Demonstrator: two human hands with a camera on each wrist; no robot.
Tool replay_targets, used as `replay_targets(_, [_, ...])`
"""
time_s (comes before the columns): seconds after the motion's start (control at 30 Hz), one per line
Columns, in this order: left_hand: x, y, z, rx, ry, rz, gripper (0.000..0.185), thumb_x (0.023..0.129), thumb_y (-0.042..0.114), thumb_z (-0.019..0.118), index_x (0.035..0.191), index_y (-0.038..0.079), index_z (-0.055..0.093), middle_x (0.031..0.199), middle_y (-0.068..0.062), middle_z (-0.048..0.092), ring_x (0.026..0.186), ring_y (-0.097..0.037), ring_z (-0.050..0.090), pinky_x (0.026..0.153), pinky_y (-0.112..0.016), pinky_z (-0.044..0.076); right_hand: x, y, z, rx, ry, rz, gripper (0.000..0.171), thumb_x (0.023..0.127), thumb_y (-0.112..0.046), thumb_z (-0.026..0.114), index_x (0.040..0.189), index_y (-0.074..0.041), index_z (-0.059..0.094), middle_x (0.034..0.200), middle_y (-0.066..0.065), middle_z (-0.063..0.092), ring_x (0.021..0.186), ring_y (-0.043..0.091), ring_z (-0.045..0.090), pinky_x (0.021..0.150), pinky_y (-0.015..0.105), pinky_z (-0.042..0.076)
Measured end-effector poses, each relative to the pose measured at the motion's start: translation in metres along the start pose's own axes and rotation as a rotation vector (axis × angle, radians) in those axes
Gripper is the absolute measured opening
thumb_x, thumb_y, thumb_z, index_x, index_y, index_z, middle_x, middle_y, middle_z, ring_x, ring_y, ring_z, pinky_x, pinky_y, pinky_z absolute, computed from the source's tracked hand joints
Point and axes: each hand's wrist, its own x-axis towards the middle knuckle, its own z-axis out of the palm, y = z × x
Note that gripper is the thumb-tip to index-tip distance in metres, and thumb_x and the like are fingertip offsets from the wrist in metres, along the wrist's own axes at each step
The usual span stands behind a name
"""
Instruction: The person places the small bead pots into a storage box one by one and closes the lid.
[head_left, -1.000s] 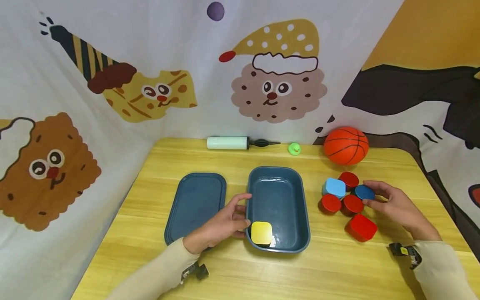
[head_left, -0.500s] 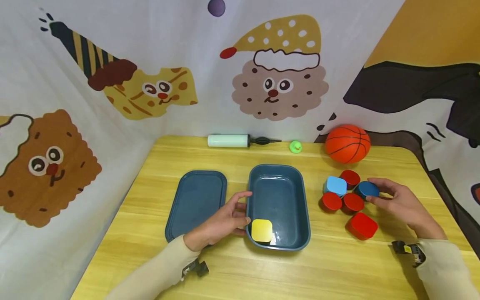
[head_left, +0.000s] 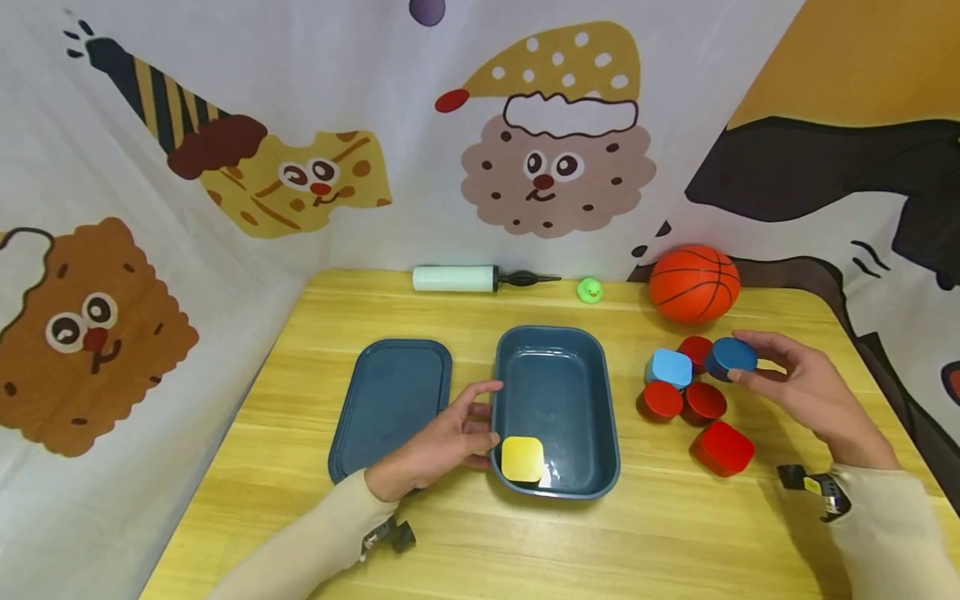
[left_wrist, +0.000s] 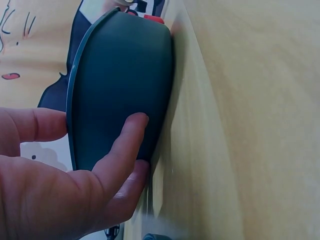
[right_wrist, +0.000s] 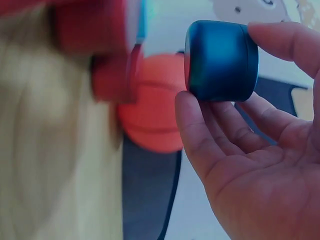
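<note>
My right hand pinches a round dark-blue block between thumb and fingers. In the head view the block is raised beside a group of blocks: a light-blue one and three round red ones, among them a front-left one. A larger red block lies nearer. My left hand holds the left side of a dark-blue open box, a digit over its rim and other fingers against its outer wall. Inside the box's near-left corner sits a yellow block.
A flat dark-blue lid lies left of the box, partly under the left forearm. Along the back edge are a pale-green hand pump, a green rubber duck and an orange basketball. A printed cloth hangs behind the wooden table.
My right hand has lifted the round dark-blue block up and away from the red blocks. My left hand has stayed at the box's left side.
</note>
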Motion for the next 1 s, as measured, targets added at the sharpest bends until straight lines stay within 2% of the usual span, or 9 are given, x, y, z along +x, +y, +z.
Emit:
replay_targets(0.17, [0.000,0.000,0.000,-0.003,0.001,-0.001,0.073,0.097,0.001,0.057,0.156,0.026,0.023,0.146,-0.026,0.039,0.110,-0.026,0.063,0.083,-0.049,0.058,0.000,-0.025,0.010,0.053,0.014,-0.092,0.063,0.090,-0.033,0.074,0.144,-0.015,0.050,0.137,0.005,0.051,0.105,0.003,0.056,0.077,0.005,0.049])
replay_targets(0.23, [0.001,0.000,0.000,-0.002,0.002,-0.002,0.073,0.097,0.001,0.057,0.156,0.026,0.023,0.146,-0.026,0.039,0.110,-0.026,0.063,0.083,-0.049,0.058,0.001,-0.034,0.015,0.073,0.009,-0.136,0.061,0.089,-0.030,0.075,0.143,-0.015,0.051,0.135,0.003,0.052,0.103,-0.004,0.056,0.080,0.005,0.048])
replay_targets(0.43, [0.001,0.000,0.001,0.004,0.007,-0.001,0.073,0.097,0.001,0.057,0.156,0.026,0.022,0.147,-0.026,0.038,0.110,-0.026,0.063,0.081,-0.047,0.058,0.000,-0.063,0.034,0.076,-0.009,-0.232,0.055,0.088,-0.026,0.077,0.138,-0.022,0.056,0.132,-0.002,0.057,0.104,0.005,0.058,0.084,0.007,0.049])
replay_targets(0.63, [0.001,0.000,0.000,0.004,0.005,-0.002,0.074,0.096,0.000,0.057,0.156,0.025,0.022,0.146,-0.027,0.038,0.110,-0.025,0.063,0.081,-0.047,0.058,-0.003,-0.088,0.055,0.117,-0.057,-0.323,0.053,0.086,-0.020,0.079,0.135,-0.023,0.059,0.127,-0.002,0.062,0.102,0.007,0.063,0.084,0.017,0.054])
replay_targets(0.83, [0.002,0.001,0.000,0.003,0.002,-0.001,0.074,0.096,0.001,0.057,0.156,0.026,0.022,0.146,-0.026,0.038,0.109,-0.025,0.063,0.082,-0.050,0.058,-0.004,-0.103,0.074,0.164,-0.112,-0.414,0.055,0.082,-0.018,0.083,0.131,-0.024,0.061,0.126,-0.005,0.063,0.103,0.012,0.063,0.085,0.018,0.056])
replay_targets(1.0, [0.002,0.000,-0.001,0.002,0.003,-0.005,0.074,0.095,0.000,0.057,0.156,0.027,0.023,0.146,-0.026,0.038,0.107,-0.025,0.063,0.081,-0.049,0.058,-0.007,-0.110,0.088,0.132,-0.151,-0.505,0.056,0.077,-0.024,0.087,0.128,-0.027,0.064,0.120,-0.008,0.063,0.103,0.009,0.062,0.081,0.022,0.058])
